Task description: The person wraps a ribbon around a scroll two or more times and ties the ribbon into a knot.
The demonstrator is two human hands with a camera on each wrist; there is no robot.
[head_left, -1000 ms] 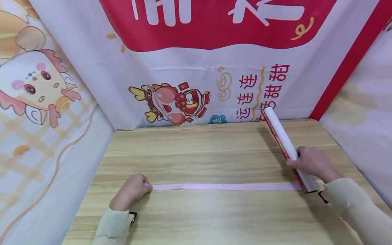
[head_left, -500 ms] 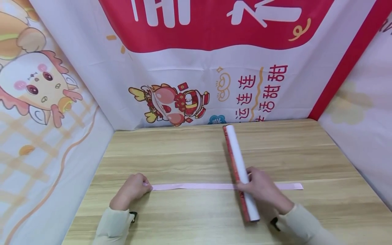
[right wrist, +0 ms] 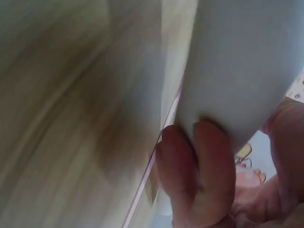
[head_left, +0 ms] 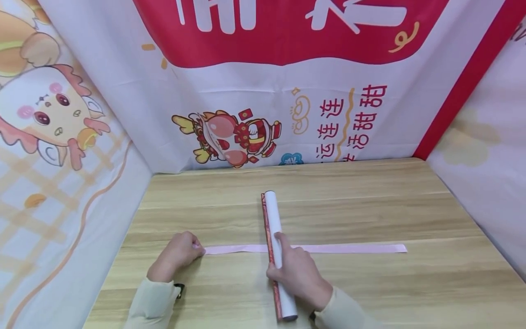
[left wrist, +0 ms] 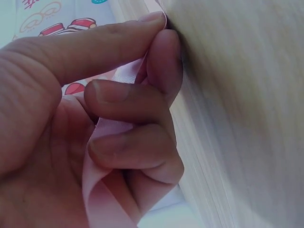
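Observation:
A long pink ribbon (head_left: 353,248) lies stretched flat from left to right across the wooden table. At its left end my left hand (head_left: 176,253) pinches it between thumb and index finger, low over the tabletop. In the left wrist view the ribbon's tail (left wrist: 107,206) runs through the palm under the curled fingers. My right hand (head_left: 302,274) grips a white roll (head_left: 273,210) with a red patterned edge, perhaps rolled paper. That roll crosses over the ribbon near its middle, tilted slightly. In the right wrist view, fingertips (right wrist: 211,142) press against the roll's white side.
The wood-grain tabletop (head_left: 349,196) spreads around both hands. A printed cloth (head_left: 135,96) with red lettering and cartoon figures hangs behind the table's back edge. More printed cloth flanks the left and right sides.
The right hand has carried the roll leftward along the ribbon, from its right end to about the middle, and nearer the front. The left hand stays in place, pinching the ribbon.

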